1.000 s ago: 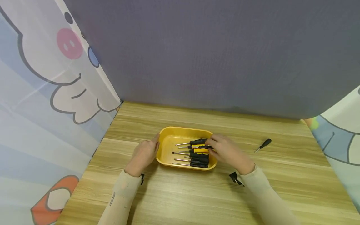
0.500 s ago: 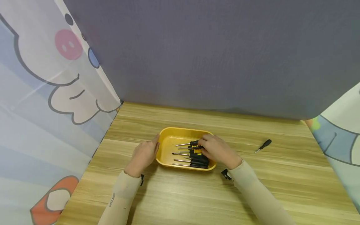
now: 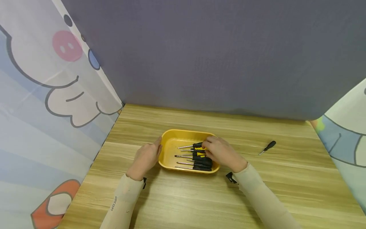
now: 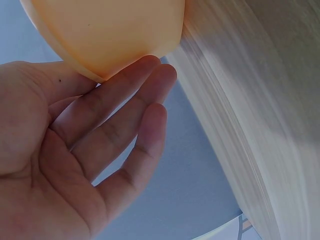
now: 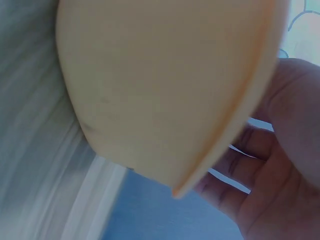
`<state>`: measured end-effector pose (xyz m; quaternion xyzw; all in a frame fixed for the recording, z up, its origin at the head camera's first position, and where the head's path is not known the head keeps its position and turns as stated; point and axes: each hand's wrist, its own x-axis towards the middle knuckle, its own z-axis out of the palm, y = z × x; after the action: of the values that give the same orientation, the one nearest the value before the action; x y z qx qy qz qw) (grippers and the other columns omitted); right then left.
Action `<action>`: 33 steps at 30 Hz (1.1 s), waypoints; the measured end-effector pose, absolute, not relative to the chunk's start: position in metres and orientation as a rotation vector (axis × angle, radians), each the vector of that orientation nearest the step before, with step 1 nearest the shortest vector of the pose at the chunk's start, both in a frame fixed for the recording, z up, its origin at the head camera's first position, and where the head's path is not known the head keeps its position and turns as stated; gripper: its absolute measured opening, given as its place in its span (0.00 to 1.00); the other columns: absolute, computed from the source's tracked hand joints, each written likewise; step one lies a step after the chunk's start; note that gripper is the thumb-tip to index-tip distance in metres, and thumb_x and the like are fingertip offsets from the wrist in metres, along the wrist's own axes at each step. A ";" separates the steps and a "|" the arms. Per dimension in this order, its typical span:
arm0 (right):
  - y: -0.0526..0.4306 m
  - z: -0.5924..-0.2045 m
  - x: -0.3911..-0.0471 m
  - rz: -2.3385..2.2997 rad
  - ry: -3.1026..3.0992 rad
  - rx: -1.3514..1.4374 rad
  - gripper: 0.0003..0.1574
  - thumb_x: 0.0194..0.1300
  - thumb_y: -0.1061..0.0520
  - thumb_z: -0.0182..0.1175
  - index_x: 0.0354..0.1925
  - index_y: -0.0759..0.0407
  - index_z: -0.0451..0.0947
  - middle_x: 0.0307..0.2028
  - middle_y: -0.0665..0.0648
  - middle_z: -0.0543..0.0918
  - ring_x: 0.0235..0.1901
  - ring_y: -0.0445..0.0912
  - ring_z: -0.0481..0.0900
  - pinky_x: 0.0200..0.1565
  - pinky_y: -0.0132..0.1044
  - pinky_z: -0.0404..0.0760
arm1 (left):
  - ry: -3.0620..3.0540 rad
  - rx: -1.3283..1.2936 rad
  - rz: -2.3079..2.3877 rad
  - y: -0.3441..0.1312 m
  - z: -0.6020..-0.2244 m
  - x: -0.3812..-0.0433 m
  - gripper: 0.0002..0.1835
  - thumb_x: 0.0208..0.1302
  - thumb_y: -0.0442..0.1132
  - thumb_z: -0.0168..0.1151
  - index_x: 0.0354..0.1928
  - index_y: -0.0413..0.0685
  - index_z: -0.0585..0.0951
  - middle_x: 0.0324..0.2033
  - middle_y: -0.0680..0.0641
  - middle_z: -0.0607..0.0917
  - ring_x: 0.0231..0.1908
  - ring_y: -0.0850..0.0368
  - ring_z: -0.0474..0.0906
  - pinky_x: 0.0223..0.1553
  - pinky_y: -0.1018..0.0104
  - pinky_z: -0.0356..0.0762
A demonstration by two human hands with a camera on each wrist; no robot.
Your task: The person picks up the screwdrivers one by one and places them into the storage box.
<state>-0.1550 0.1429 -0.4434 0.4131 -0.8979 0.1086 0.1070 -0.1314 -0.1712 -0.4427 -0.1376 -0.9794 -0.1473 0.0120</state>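
Observation:
A yellow plastic tray (image 3: 183,135) stands on the table with several screwdrivers (image 3: 202,160) lying in its right half, tips toward the left. At the tray's left end, my left hand (image 3: 145,157) pinches the rim; the left wrist view has its fingers (image 4: 115,100) under the tray's outer wall (image 4: 125,35). My right hand (image 3: 223,152) reaches over the right end and holds a thin black-handled screwdriver (image 3: 199,151) among the others, partly covering the handles. In the right wrist view, the tray wall (image 5: 165,90) hides these fingertips.
One black-handled screwdriver (image 3: 267,147) lies by itself on the wooden table (image 3: 186,203), right of the tray. A grey panel (image 3: 211,57) rises behind the table's far edge. Cartoon-printed curtains (image 3: 34,127) hang at both sides.
My right hand has moved left over the tray, carrying the thin black screwdriver down among the others, then nearly stopped. My left hand and the tray have stayed in place.

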 end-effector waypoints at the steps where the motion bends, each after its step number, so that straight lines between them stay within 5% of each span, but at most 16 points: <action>1: 0.143 -0.442 -0.155 0.327 -2.639 1.216 0.09 0.57 0.64 0.72 0.38 0.59 0.84 0.34 0.52 0.79 0.31 0.46 0.76 0.35 0.41 0.78 | -3.056 -0.430 -0.458 -0.171 -0.443 -0.131 0.23 0.77 0.39 0.52 0.69 0.36 0.72 0.12 0.51 0.68 0.13 0.56 0.65 0.13 0.63 0.64; 33: 0.227 -0.444 -0.150 0.410 -2.584 1.073 0.13 0.53 0.67 0.74 0.39 0.63 0.84 0.35 0.55 0.80 0.34 0.49 0.78 0.35 0.44 0.80 | -3.027 -0.457 -0.460 -0.173 -0.443 -0.132 0.23 0.77 0.38 0.53 0.68 0.34 0.72 0.11 0.52 0.67 0.11 0.58 0.62 0.12 0.64 0.62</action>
<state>-0.1495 0.2267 -0.4440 0.3749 -0.9025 0.1432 0.1564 -0.1316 -0.1726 -0.4427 -0.1477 -0.9776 -0.1484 0.0228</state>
